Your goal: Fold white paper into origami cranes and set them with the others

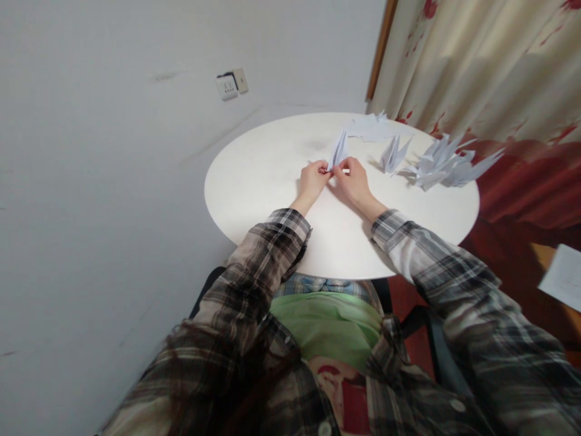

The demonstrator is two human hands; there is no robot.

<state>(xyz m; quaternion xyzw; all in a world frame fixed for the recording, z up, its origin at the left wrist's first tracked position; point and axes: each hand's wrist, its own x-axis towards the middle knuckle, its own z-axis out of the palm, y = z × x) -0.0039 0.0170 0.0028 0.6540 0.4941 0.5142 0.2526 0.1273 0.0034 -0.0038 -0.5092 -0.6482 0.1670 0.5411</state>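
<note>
A folded white paper piece (339, 148) with a tall pointed top stands between my hands over the white round table (258, 181). My left hand (315, 179) pinches its lower left edge between thumb and fingers. On the other side, my right hand (354, 178) grips the lower right edge, fingertips close to those of the left. The bottom of the paper is partly hidden by my fingers. Just right of my right hand sits a folded paper crane (393, 155), touched by neither hand.
Several more paper cranes (438, 163) cluster near the table's right edge. Flat white paper sheets (370, 128) lie at the back. A wall with a socket (227, 87) borders the left, a patterned curtain (499, 66) the right. Printed paper (565, 275) rests on a lower wooden surface.
</note>
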